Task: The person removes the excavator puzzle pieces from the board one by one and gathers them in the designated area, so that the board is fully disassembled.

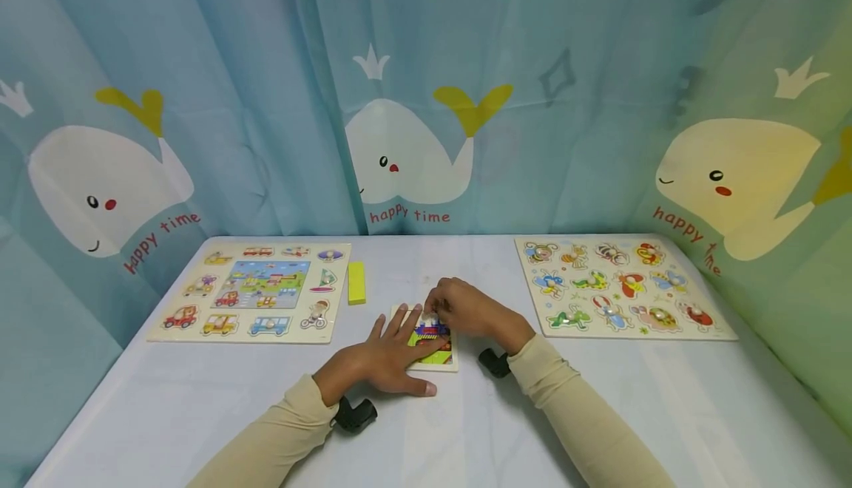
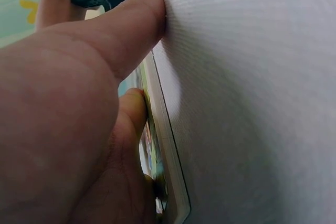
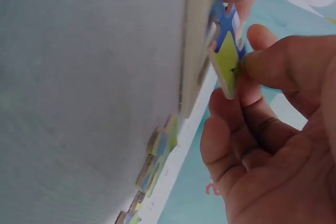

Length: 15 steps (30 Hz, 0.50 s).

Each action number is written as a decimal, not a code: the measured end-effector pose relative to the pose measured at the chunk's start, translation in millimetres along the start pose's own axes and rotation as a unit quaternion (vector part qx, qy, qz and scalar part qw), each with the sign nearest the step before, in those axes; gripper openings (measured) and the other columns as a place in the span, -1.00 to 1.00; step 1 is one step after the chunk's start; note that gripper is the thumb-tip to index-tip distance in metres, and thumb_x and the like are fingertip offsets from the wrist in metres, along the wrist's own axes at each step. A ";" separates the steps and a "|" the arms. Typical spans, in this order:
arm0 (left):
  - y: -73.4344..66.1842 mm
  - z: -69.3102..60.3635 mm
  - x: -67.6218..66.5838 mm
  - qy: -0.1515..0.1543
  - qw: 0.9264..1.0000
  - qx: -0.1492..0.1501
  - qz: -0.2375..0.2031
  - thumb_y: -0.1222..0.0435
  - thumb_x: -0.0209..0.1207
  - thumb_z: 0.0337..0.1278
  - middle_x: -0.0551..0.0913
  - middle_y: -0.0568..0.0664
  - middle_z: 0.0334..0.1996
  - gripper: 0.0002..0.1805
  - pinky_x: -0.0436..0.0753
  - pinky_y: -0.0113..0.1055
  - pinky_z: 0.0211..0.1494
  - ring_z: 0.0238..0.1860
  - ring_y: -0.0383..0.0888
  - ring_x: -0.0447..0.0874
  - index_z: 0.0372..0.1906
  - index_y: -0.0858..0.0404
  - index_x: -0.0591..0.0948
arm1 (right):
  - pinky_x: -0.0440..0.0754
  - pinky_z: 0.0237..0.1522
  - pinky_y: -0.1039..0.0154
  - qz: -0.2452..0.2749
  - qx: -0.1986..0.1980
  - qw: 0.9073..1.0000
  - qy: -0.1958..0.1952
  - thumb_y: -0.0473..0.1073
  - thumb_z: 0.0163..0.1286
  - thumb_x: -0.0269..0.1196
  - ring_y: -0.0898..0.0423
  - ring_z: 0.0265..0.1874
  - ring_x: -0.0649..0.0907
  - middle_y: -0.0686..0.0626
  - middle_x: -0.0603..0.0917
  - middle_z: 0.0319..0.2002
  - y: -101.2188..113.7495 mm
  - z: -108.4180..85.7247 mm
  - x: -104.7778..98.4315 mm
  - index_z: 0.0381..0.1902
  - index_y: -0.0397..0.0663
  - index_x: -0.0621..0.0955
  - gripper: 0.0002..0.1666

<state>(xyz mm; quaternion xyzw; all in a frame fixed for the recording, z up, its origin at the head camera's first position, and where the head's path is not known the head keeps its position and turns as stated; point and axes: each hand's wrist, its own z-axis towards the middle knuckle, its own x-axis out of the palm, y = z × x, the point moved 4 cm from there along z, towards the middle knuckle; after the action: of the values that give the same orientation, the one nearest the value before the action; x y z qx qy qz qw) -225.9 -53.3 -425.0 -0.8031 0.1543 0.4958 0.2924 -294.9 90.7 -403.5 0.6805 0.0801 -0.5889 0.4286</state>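
A small wooden puzzle (image 1: 434, 361) with a colourful picture lies flat on the table. My left hand (image 1: 391, 361) is spread, its fingers resting over the puzzle and its thumb on the tablecloth beside the near edge. In the left wrist view the puzzle's wooden rim (image 2: 170, 166) runs beside that hand. At the far edge of the puzzle is my right hand (image 1: 469, 307). Seen in the right wrist view, its thumb and finger pinch a thin green and blue puzzle piece (image 3: 228, 59), tilted close against the board; part of the piece is hidden by the fingers.
A vehicle peg puzzle (image 1: 339, 273) lies at the left, with a yellow block (image 1: 356, 282) next to it. An insect peg puzzle (image 1: 532, 270) lies at the right. Several small wooden-edged pieces (image 3: 161, 150) show beyond the board. A whale-print curtain (image 1: 266, 140) borders the table.
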 end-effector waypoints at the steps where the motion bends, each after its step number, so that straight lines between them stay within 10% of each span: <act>1: 0.1 0.0 0.1 0.000 1.000 0.000 0.001 -0.30 0.04 0.20 -0.41 0.11 0.54 -0.17 -0.31 0.21 0.40 0.49 0.12 -0.57 0.53 -0.21 0.11 | 0.54 -0.14 0.20 0.009 0.000 1.000 -0.005 -0.46 0.33 0.13 0.19 -0.32 0.52 0.07 0.58 -0.34 -0.6 -0.2 -0.8 -0.27 -0.13 0.71 -0.75; 15: 1.5 3.1 2.5 0.001 1.000 -0.009 0.010 -0.33 0.04 0.16 -0.37 0.11 0.55 -0.15 -0.34 0.21 0.40 0.50 0.11 -0.56 0.52 -0.26 0.09 | 0.57 -0.17 0.24 0.127 0.052 0.990 0.019 -0.43 0.33 0.22 0.17 -0.26 0.60 -0.06 0.71 -0.15 -6.5 -6.8 -8.1 -0.07 -0.27 0.69 -0.76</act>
<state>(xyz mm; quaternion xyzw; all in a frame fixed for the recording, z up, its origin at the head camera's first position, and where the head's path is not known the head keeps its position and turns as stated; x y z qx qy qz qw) -227.8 -52.5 -428.7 -0.8044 0.1580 0.4995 0.2801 -296.3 102.5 -400.1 0.7177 -0.0293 -0.5199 0.4624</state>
